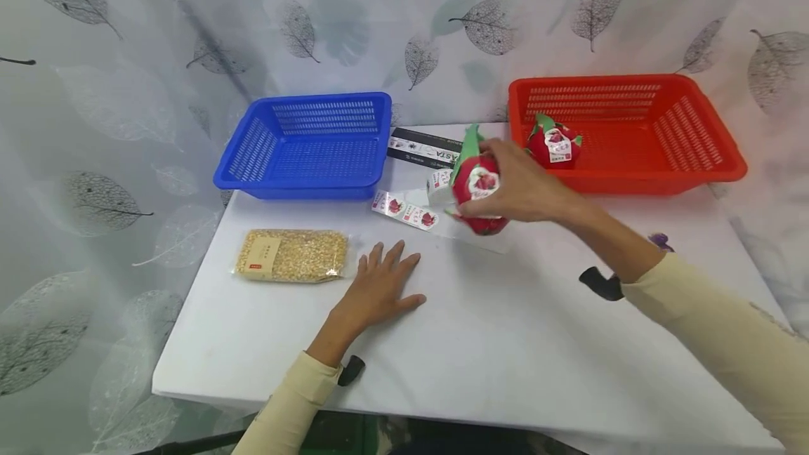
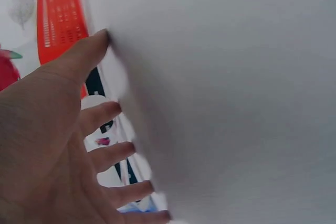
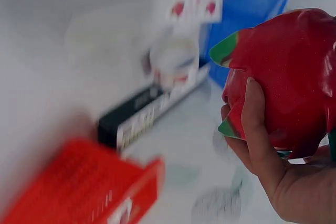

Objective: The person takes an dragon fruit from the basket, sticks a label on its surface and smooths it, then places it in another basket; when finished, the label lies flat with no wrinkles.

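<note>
A red dragon fruit (image 1: 475,181) with green tips is held up above the table by my right hand (image 1: 527,185), fingers and thumb curled round it. A round white sticker faces up on its side. In the right wrist view the same dragon fruit (image 3: 289,82) fills the right side. My left hand (image 1: 379,290) rests on the white tablecloth, fingers spread and straight, just right of a clear bag of yellow corn kernels (image 1: 310,255). Behind the held fruit lie a roll of labels (image 1: 439,187) and its unrolled strip of fruit stickers (image 1: 404,210).
A blue basket (image 1: 303,187) stands at the back left. At the back right is a red basket (image 1: 645,183) with another labelled dragon fruit (image 1: 555,143) in it. Between the baskets lies a black and white pasta box (image 1: 425,149). A patterned curtain hangs behind.
</note>
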Action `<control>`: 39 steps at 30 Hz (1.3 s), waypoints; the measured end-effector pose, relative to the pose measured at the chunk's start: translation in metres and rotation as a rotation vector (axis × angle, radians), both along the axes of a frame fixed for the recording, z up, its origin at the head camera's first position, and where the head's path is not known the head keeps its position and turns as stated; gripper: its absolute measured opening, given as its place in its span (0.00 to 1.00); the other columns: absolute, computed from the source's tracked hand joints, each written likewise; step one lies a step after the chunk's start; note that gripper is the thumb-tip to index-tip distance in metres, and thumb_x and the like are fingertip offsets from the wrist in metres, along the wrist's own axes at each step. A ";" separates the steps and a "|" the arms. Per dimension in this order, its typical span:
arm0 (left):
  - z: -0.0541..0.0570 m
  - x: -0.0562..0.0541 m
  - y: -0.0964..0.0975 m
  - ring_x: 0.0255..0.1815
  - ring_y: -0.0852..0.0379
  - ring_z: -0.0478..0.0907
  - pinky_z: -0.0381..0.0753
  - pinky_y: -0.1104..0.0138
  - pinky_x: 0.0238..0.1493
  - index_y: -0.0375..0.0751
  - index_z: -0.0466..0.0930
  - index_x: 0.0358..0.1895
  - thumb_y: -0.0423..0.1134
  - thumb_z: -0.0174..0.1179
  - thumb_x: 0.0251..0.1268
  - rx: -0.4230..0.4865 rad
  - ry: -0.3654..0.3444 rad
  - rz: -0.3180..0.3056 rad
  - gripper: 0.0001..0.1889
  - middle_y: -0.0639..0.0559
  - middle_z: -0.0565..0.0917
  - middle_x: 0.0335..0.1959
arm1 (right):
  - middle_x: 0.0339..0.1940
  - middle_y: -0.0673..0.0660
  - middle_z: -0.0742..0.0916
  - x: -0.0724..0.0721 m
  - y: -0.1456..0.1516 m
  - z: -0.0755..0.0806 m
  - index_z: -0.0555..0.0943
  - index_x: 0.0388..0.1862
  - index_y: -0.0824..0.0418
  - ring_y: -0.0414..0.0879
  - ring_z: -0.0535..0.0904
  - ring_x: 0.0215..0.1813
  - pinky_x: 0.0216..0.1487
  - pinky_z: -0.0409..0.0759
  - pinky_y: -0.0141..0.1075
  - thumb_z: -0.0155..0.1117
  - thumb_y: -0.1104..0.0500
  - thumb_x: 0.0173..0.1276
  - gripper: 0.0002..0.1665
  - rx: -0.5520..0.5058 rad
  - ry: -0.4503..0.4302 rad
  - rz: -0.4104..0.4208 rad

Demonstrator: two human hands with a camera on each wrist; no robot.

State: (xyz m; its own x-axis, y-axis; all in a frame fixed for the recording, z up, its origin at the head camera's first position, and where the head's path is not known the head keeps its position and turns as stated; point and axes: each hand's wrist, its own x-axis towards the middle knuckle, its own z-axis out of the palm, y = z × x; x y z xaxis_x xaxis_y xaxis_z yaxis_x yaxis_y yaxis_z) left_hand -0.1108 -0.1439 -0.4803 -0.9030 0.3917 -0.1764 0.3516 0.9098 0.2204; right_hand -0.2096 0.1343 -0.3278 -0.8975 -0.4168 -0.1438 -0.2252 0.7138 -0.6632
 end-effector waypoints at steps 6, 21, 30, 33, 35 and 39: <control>0.012 -0.004 0.000 0.82 0.27 0.56 0.64 0.28 0.71 0.58 0.67 0.81 0.63 0.68 0.69 -0.007 -0.079 0.041 0.40 0.41 0.61 0.84 | 0.74 0.67 0.70 -0.039 0.065 0.036 0.50 0.86 0.62 0.65 0.69 0.72 0.48 0.91 0.53 0.82 0.45 0.62 0.67 0.000 0.008 -0.116; 0.007 0.004 -0.002 0.80 0.28 0.59 0.66 0.25 0.69 0.62 0.70 0.80 0.61 0.73 0.64 0.012 -0.136 0.097 0.41 0.42 0.62 0.84 | 0.76 0.77 0.62 -0.118 0.156 0.018 0.37 0.86 0.68 0.77 0.65 0.73 0.45 0.90 0.57 0.79 0.52 0.68 0.69 0.079 -0.093 -0.156; 0.013 -0.005 0.009 0.79 0.28 0.59 0.68 0.25 0.68 0.62 0.69 0.81 0.62 0.72 0.65 0.007 -0.117 0.068 0.42 0.42 0.62 0.84 | 0.76 0.79 0.61 -0.143 0.198 -0.006 0.38 0.85 0.71 0.78 0.65 0.71 0.47 0.89 0.61 0.81 0.48 0.65 0.73 0.201 -0.112 -0.174; 0.014 -0.007 0.012 0.79 0.28 0.60 0.68 0.25 0.67 0.61 0.69 0.81 0.62 0.72 0.64 0.001 -0.109 0.068 0.42 0.42 0.62 0.84 | 0.76 0.78 0.62 -0.149 0.207 -0.013 0.37 0.86 0.70 0.78 0.65 0.71 0.50 0.87 0.63 0.84 0.46 0.61 0.77 0.213 -0.126 -0.199; 0.016 -0.008 0.013 0.79 0.28 0.60 0.68 0.25 0.67 0.62 0.69 0.81 0.62 0.73 0.64 0.001 -0.110 0.070 0.42 0.42 0.62 0.84 | 0.76 0.78 0.63 -0.152 0.213 -0.018 0.38 0.86 0.69 0.77 0.66 0.70 0.51 0.87 0.63 0.85 0.46 0.58 0.79 0.230 -0.131 -0.220; 0.016 -0.009 0.017 0.79 0.28 0.60 0.68 0.25 0.67 0.62 0.69 0.81 0.61 0.73 0.64 0.007 -0.113 0.069 0.42 0.42 0.61 0.84 | 0.75 0.78 0.62 -0.156 0.224 -0.026 0.38 0.85 0.71 0.78 0.65 0.70 0.54 0.85 0.65 0.86 0.46 0.56 0.80 0.253 -0.177 -0.221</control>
State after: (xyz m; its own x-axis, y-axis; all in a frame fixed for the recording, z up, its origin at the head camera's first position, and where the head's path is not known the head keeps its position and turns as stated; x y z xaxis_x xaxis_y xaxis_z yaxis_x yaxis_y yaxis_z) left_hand -0.1194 -0.1269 -0.4641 -0.9023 0.3310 -0.2763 0.2610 0.9294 0.2611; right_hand -0.3657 0.3587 -0.3536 -0.9137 -0.1475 -0.3786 0.0549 0.8785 -0.4747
